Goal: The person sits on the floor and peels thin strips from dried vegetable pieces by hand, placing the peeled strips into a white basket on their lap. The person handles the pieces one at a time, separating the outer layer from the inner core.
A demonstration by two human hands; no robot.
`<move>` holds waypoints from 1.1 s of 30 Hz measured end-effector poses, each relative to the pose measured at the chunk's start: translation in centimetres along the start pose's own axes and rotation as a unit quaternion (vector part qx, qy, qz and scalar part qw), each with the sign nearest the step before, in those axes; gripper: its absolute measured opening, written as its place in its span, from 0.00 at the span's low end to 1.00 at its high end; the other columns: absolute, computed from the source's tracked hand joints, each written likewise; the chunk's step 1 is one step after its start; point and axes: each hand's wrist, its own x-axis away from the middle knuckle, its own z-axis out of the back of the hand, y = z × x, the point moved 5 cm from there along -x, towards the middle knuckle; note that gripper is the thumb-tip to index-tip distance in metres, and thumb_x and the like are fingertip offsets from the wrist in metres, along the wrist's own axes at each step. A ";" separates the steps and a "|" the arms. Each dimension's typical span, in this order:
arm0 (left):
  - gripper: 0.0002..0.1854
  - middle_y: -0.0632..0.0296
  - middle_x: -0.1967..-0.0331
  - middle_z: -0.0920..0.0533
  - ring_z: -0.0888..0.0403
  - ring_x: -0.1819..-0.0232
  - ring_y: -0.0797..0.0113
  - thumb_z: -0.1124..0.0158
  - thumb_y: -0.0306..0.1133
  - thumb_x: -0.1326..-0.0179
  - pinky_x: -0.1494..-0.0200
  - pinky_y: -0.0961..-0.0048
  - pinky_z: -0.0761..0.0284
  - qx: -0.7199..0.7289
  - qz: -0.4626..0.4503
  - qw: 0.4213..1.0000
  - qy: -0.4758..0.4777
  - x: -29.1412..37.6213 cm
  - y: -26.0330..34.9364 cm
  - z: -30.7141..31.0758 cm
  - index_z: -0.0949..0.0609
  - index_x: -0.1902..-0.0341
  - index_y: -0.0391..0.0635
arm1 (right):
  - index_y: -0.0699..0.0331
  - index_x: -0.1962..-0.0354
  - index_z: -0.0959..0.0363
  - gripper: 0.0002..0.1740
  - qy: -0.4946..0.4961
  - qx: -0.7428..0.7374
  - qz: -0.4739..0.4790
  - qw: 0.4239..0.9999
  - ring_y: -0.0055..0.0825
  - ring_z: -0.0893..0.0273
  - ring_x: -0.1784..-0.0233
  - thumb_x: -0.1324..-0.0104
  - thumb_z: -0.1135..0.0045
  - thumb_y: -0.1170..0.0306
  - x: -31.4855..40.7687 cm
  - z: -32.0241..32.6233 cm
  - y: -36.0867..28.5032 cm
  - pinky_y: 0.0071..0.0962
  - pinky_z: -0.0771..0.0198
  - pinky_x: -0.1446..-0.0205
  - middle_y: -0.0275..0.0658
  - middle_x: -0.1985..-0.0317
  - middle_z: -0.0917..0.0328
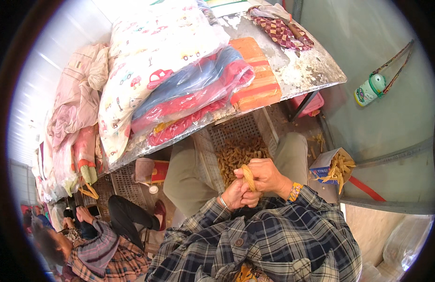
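Observation:
My left hand [233, 197], with a silver bangle at the wrist, is closed around the lower end of a twisted yellow-brown strip [249, 178]. My right hand [270, 176] grips the same strip higher up, the thumb near its top end. Both hands touch each other in front of my plaid shirt, above my lap. Between my knees stands a perforated plastic crate [234, 127], holding a heap of small brown twisted pieces [235, 155]. To my right, a blue and white cardboard box [321, 169] is filled with loose pale yellow strips [339, 167].
A worn table [319, 67] bears bagged bedding [154, 63], an orange foam block [256, 74] and a checked cloth bundle [280, 30]. A green bottle [370, 90] hangs on the right wall. At lower left, another person [97, 243] sits beside a second crate [127, 185].

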 end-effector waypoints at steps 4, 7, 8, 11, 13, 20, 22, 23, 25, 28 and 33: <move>0.19 0.73 0.89 0.40 0.44 0.90 0.79 0.59 0.49 0.35 0.86 0.81 0.45 0.024 -0.106 0.984 0.139 -0.8 0.7 1.7 0.32 0.75 0.50 | 0.57 0.63 0.23 0.19 0.141 0.212 0.090 0.963 0.29 0.32 0.78 0.52 0.40 0.57 0.2 1.0 -0.7 0.27 0.37 0.73 0.32 0.78 0.25; 0.16 0.73 0.88 0.38 0.47 0.89 0.80 0.54 0.45 0.37 0.84 0.81 0.47 -0.058 -0.314 0.901 0.293 -0.7 3.6 -0.2 0.32 0.78 0.52 | 0.59 0.63 0.23 0.19 0.162 0.218 -0.098 0.957 0.32 0.28 0.74 0.50 0.41 0.57 0.5 1.0 1.7 0.30 0.35 0.70 0.35 0.75 0.24; 0.15 0.72 0.87 0.35 0.44 0.88 0.80 0.53 0.43 0.37 0.83 0.80 0.45 -0.183 -0.367 0.859 0.307 -0.3 4.2 0.1 0.30 0.76 0.49 | 0.59 0.63 0.24 0.19 0.181 0.039 -0.179 0.966 0.38 0.26 0.70 0.49 0.43 0.56 0.8 0.1 3.2 0.34 0.33 0.67 0.39 0.73 0.23; 0.13 0.68 0.85 0.29 0.36 0.85 0.79 0.51 0.38 0.39 0.81 0.79 0.40 -0.555 -0.248 0.716 0.344 0.2 5.5 -0.2 0.26 0.73 0.41 | 0.57 0.67 0.25 0.14 0.012 0.079 -0.295 0.952 0.44 0.26 0.70 0.48 0.48 0.60 1.0 -0.4 3.5 0.39 0.32 0.68 0.44 0.73 0.24; 0.13 0.66 0.83 0.27 0.33 0.83 0.78 0.50 0.35 0.40 0.80 0.78 0.38 -0.666 -0.201 0.627 0.351 0.9 6.3 0.0 0.25 0.73 0.37 | 0.60 0.71 0.27 0.10 -0.030 0.117 -0.303 0.945 0.47 0.26 0.70 0.47 0.51 0.64 1.2 -1.1 3.3 0.40 0.32 0.69 0.46 0.72 0.24; 0.09 0.65 0.87 0.28 0.32 0.86 0.75 0.51 0.30 0.40 0.83 0.73 0.36 -0.501 -0.436 0.668 0.335 2.8 7.8 2.9 0.25 0.73 0.40 | 0.69 0.66 0.27 0.08 0.190 -0.126 -0.160 0.960 0.15 0.31 0.76 0.45 0.44 0.75 -2.5 1.4 2.6 0.18 0.33 0.72 0.34 0.78 0.26; 0.09 0.61 0.88 0.31 0.32 0.87 0.69 0.50 0.30 0.40 0.84 0.72 0.36 -0.727 -0.413 0.445 0.321 5.1 10.8 0.8 0.26 0.74 0.41 | 0.70 0.68 0.27 0.05 0.244 -0.253 -0.198 0.915 0.09 0.35 0.73 0.42 0.47 0.77 -4.7 5.4 3.5 0.13 0.36 0.71 0.27 0.77 0.28; 0.08 0.60 0.89 0.32 0.32 0.87 0.66 0.50 0.30 0.40 0.84 0.71 0.36 -0.814 -0.385 0.315 0.299 5.4 12.2 -0.4 0.27 0.74 0.42 | 0.69 0.68 0.27 0.04 0.256 -0.263 -0.146 0.919 0.10 0.35 0.74 0.42 0.46 0.77 -5.5 5.7 3.5 0.13 0.37 0.70 0.27 0.77 0.29; 0.09 0.55 0.88 0.32 0.33 0.88 0.58 0.49 0.30 0.41 0.84 0.68 0.36 -0.803 -0.395 0.239 0.377 4.8 15.2 -2.5 0.28 0.77 0.43 | 0.69 0.70 0.27 0.03 0.319 -0.282 -0.177 0.887 0.10 0.35 0.75 0.42 0.46 0.77 -6.0 6.0 4.6 0.12 0.37 0.71 0.27 0.77 0.29; 0.13 0.60 0.88 0.36 0.36 0.86 0.71 0.48 0.32 0.40 0.82 0.72 0.39 -0.731 -0.342 0.411 0.423 2.5 13.9 2.1 0.28 0.79 0.41 | 0.66 0.68 0.28 0.06 0.296 -0.294 -0.253 0.873 0.08 0.40 0.85 0.41 0.46 0.72 -4.3 3.3 7.7 0.09 0.49 0.84 0.30 0.79 0.26; 0.15 0.69 0.85 0.33 0.40 0.83 0.80 0.47 0.38 0.38 0.80 0.80 0.43 -0.459 -0.196 0.770 0.398 1.9 4.9 12.9 0.26 0.77 0.42 | 0.65 0.65 0.27 0.12 0.218 0.161 -0.143 0.952 0.25 0.31 0.78 0.41 0.47 0.65 0.4 3.1 6.4 0.24 0.37 0.75 0.39 0.74 0.24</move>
